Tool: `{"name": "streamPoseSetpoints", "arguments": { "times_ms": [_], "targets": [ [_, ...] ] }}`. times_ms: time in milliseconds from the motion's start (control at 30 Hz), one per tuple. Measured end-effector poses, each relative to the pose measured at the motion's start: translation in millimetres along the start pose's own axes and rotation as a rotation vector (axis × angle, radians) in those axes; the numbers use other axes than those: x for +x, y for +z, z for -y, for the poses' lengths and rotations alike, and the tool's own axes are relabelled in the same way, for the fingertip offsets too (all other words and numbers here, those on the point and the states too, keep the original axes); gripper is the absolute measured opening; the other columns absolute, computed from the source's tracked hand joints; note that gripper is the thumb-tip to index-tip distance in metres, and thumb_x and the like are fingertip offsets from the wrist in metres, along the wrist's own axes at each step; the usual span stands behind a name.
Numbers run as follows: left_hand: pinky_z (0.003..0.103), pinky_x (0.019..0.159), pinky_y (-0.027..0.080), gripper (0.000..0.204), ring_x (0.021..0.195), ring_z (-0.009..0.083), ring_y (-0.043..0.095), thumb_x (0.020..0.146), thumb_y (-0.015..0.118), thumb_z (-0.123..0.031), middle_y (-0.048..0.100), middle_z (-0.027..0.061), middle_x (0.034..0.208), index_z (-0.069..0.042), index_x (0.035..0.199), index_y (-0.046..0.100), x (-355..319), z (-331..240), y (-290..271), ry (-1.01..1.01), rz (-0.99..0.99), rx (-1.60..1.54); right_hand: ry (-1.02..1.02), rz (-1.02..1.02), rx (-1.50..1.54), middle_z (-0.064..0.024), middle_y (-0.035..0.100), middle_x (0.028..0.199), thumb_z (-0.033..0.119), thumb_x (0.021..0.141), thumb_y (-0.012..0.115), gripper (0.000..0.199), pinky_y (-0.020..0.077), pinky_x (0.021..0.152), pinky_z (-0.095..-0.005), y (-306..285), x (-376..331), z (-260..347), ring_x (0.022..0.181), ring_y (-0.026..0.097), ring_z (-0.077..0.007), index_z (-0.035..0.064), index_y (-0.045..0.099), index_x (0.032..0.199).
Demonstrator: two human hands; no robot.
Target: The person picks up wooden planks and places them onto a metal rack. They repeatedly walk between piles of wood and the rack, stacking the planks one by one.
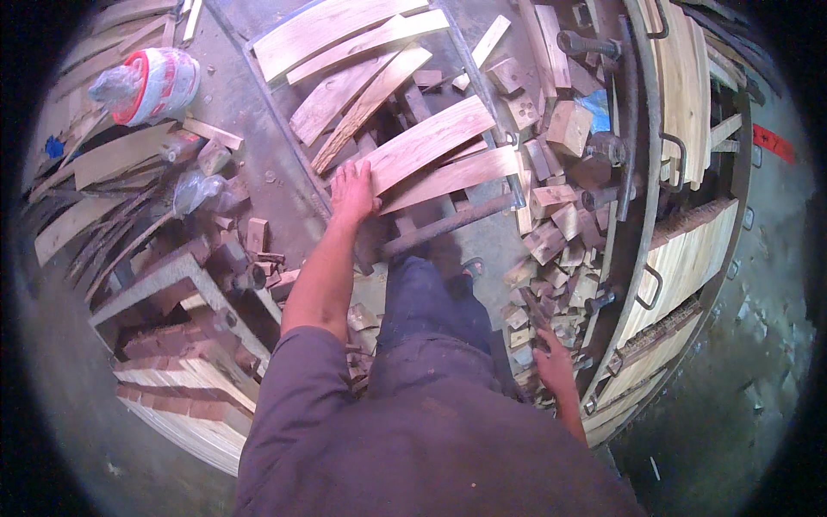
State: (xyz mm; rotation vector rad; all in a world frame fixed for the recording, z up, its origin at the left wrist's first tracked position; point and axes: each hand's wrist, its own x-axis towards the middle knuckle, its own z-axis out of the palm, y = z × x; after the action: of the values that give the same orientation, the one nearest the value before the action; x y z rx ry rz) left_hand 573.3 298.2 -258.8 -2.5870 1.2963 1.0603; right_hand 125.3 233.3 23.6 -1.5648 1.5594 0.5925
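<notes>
My left hand (353,194) grips the near left end of a pale wooden board (435,142), which slants up to the right across a metal frame (452,226). Just below that board lies another narrow board (457,179), partly covered by it. Farther back, several more planks (340,34) rest on the frame. Down at my right side, my right hand (556,362) is closed around a dark, elongated object (536,310); its kind is hard to make out against the wood blocks behind it.
To the right stands a long rack (642,250) with metal handles, loaded with planks (680,86). Small wood blocks (551,241) are heaped beside it. At left are a red-and-white bucket (168,86), curved offcuts (77,224), a metal stand (207,280) and stacked boards (185,379).
</notes>
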Motion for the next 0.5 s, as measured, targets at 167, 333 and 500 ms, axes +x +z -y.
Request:
{"name": "streamPoseSetpoints", "arguments": {
  "times_ms": [167,333,500],
  "targets": [
    [0.053,0.111,0.031,0.088,0.137,0.0464,0.036,0.07,0.079,-0.022,0.033,0.0276,0.15,-0.018,0.147,0.037,15.4,21.1,40.7,0.108,-0.085,0.234,0.068,0.012,0.099,-0.0184,0.067,0.115,0.008,0.085,0.064,0.043,0.049,0.095,-0.0388,12.6,6.5,-1.4,0.107,0.065,-0.0299,0.0003,0.058,0.127],
    [0.048,0.102,0.042,0.075,0.124,0.0442,0.049,0.073,0.07,-0.01,0.047,0.0269,0.138,-0.017,0.143,0.042,-3.5,-21.4,-27.1,0.002,0.22,-0.04,0.071,0.033,0.222,-0.0181,0.067,0.118,0.009,0.085,0.063,0.044,0.0488,0.096,-0.0381,15.3,19.3,13.2,0.107,0.065,-0.029,-0.0003,0.057,0.127],
    [0.038,0.085,0.053,0.062,0.092,0.026,0.067,0.07,0.07,-0.009,0.068,0.0133,0.107,-0.004,0.13,0.054,-37.9,-20.7,-43.6,-0.128,0.654,-1.505,-0.027,0.019,0.201,-0.0189,0.067,0.118,0.009,0.085,0.063,0.044,0.0493,0.094,-0.0378,26.2,32.2,20.1,0.105,0.066,-0.03,-0.0005,0.057,0.127]
  ]
}}
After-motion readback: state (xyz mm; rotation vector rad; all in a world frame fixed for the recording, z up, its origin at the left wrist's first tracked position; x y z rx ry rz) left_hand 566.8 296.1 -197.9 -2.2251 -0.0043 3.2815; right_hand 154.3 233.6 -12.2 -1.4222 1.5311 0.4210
